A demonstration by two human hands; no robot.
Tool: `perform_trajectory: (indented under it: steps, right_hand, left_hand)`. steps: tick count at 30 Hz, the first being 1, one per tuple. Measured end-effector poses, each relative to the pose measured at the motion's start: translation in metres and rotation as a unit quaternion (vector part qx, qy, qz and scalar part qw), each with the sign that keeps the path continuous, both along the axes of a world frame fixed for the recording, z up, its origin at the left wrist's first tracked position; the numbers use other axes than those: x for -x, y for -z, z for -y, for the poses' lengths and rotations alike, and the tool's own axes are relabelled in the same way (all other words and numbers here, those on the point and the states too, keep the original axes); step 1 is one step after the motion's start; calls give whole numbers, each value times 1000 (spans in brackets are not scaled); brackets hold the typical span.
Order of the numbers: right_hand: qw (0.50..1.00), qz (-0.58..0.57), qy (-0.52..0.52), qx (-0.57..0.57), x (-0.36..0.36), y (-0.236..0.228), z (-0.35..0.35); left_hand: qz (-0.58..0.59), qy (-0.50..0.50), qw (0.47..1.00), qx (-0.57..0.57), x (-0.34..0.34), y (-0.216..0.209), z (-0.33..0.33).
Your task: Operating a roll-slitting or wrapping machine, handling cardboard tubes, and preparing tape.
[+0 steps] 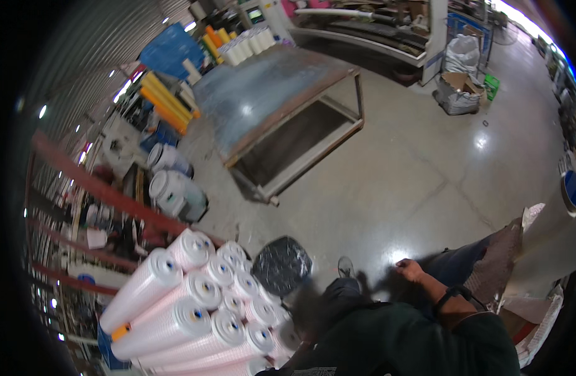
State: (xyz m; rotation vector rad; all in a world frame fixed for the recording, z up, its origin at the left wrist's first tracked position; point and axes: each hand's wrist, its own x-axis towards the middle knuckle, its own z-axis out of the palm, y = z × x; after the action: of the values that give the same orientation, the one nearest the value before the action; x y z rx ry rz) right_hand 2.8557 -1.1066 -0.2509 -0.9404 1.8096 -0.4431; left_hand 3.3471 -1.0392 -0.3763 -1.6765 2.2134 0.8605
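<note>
My right hand (410, 270) hangs in front of me over the floor, its fingers loosely curled together and nothing seen in them. A dark band circles that wrist. My left hand does not show; dark blur lies on that side of my body. Nearest on the left is a stack of large white and pinkish wrapped rolls (175, 323), lying on their sides with round ends toward me. Beside the stack stands a bin covered by a black plastic bag (281, 266). One of my shoes (345, 267) shows on the floor ahead.
A big metal-topped table (269, 94) stands ahead. Lidded drums (175, 191) and a red rail (106, 188) are at left, with yellow rolls (166, 100) behind. Far right sits a grey sack holding cardboard (457, 97). Torn sheet material (507, 263) rises close on my right.
</note>
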Motion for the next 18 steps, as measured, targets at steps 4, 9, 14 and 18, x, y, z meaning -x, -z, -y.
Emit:
perform_trajectory:
  steps: [4,9,14,18]
  right_hand:
    - [998,-40,23,-35,38,31,-5]
    - [955,-212,-207,6,88,83,-23]
    - [991,-54,94,-80,73,119,-37]
    - [996,-38,47,-68,103,72,78]
  left_hand:
    - [-347,-216,913,-15,-4,59,198]
    - [-191,84,958,199,34,39,442]
    - [-478,-370,778,-171,232,-103,555]
    - [-380,-172,900,-122,215,-20,592]
